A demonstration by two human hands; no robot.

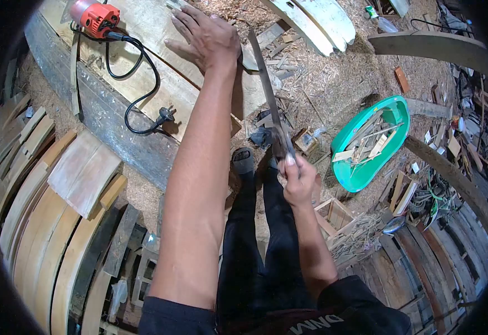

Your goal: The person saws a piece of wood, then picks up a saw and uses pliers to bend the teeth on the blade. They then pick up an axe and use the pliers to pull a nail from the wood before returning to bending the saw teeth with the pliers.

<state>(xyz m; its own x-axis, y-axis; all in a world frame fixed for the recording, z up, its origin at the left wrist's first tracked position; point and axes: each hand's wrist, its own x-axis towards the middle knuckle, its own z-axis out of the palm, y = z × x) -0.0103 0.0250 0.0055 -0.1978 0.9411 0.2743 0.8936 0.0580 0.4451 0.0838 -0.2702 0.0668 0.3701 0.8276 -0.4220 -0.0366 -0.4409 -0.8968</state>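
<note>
Blade [268, 95] near green basin [362, 180] of wood scraps [367, 140]

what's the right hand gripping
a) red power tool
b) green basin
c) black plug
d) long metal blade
d: the right hand is closed around the lower end of the long blade, which runs up past the left hand lying flat on the plank.

Plank surface over a sawdust floor.
Pale plank surface [143, 72]: red power tool [93, 17] at the far end, black cord [146, 64] looped, plug [166, 115] loose, left hand [207, 36] flat on the wood. Floor [333, 84]: shavings, green basin [361, 177] of offcuts, curved wooden strips [37, 223] stacked left.
</note>
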